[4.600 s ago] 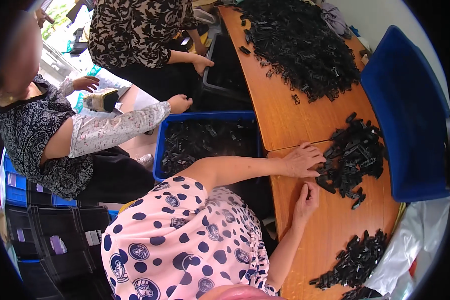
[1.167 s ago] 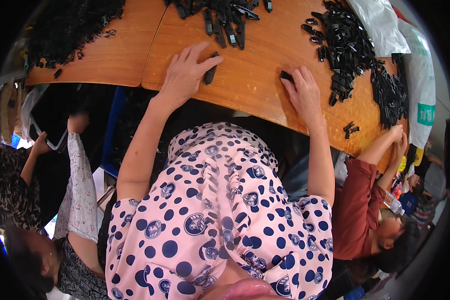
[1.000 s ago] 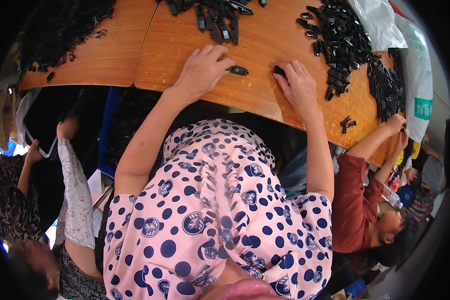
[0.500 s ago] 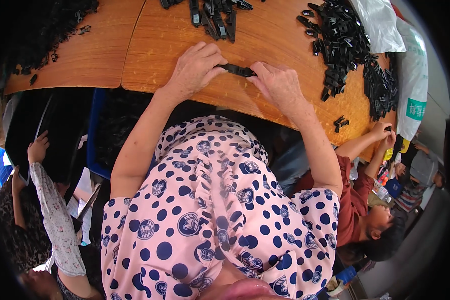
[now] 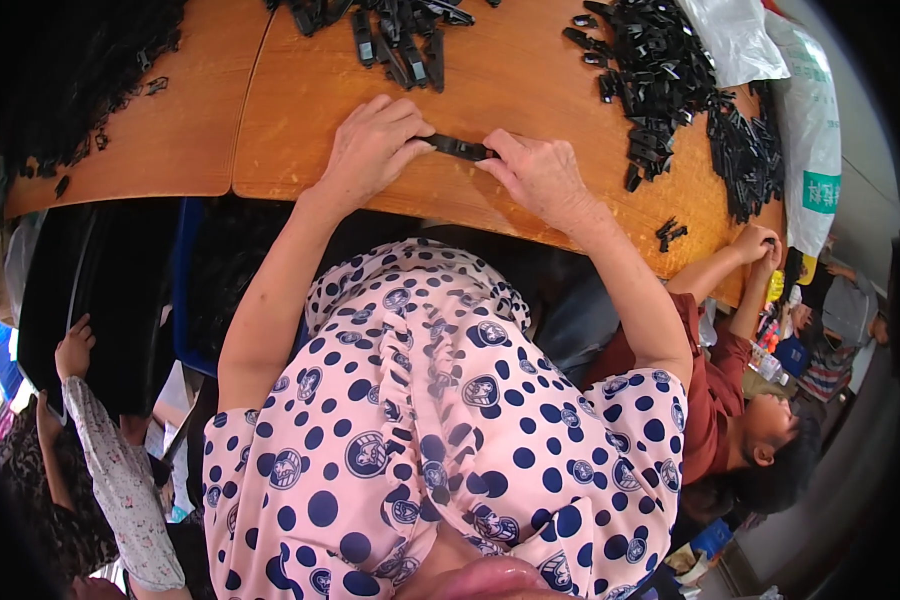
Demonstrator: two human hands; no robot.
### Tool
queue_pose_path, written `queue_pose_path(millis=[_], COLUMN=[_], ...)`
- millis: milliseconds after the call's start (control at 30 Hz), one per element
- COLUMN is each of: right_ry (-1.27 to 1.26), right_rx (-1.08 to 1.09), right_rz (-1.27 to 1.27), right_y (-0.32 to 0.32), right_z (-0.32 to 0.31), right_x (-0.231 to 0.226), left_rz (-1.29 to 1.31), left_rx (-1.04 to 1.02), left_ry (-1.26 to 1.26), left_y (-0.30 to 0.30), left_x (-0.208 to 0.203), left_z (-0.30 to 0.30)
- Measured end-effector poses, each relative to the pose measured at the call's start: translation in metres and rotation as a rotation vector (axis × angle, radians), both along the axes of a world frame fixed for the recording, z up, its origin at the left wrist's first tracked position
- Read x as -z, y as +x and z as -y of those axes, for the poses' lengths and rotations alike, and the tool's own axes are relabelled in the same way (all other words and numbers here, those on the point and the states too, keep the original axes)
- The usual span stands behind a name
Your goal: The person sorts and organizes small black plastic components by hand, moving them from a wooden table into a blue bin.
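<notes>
A slim black plastic part (image 5: pixel 458 148) spans the gap between my two hands, a little above the near part of the wooden table (image 5: pixel 310 130). My left hand (image 5: pixel 375 152) pinches its left end between thumb and fingers. At the other end, my right hand (image 5: pixel 538 172) grips it the same way. Just beyond my left hand lies a loose pile of similar long black parts (image 5: pixel 400 45). A larger heap of black parts (image 5: pixel 660 90) sits to the right, with thinner black pieces (image 5: pixel 745 165) beside it.
A few small black pieces (image 5: pixel 670 235) lie near the right table edge. More black pieces (image 5: pixel 90 70) are heaped far left. White plastic bags (image 5: pixel 805 130) border the right side. A co-worker's hands (image 5: pixel 760 250) are at the right edge. A blue bin (image 5: pixel 182 300) stands below the table.
The view has shifted slightly, so the table and piles sit a little further left. Both hands still hold the black plastic part by its ends; my right fingers have changed position slightly.
</notes>
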State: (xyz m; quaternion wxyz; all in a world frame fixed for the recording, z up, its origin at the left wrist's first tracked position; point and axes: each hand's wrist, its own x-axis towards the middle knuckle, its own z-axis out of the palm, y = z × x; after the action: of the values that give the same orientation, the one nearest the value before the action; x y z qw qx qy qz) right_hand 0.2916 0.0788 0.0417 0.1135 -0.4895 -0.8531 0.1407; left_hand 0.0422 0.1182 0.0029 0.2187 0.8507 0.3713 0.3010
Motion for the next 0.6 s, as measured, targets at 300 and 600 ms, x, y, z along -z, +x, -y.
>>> queue_pose_path(millis=[300, 600], right_ry=[-0.019, -0.030], right_rx=[-0.027, -0.037], right_rz=[0.038, -0.037], right_y=[-0.003, -0.028], right_z=[-0.004, -0.019], right_x=[0.000, 0.012], left_rz=[-0.046, 0.001], left_rx=[-0.008, -0.024], left_ry=[-0.014, -0.075], left_y=[-0.001, -0.002], left_x=[0.003, 0.005], left_z=[0.001, -0.001])
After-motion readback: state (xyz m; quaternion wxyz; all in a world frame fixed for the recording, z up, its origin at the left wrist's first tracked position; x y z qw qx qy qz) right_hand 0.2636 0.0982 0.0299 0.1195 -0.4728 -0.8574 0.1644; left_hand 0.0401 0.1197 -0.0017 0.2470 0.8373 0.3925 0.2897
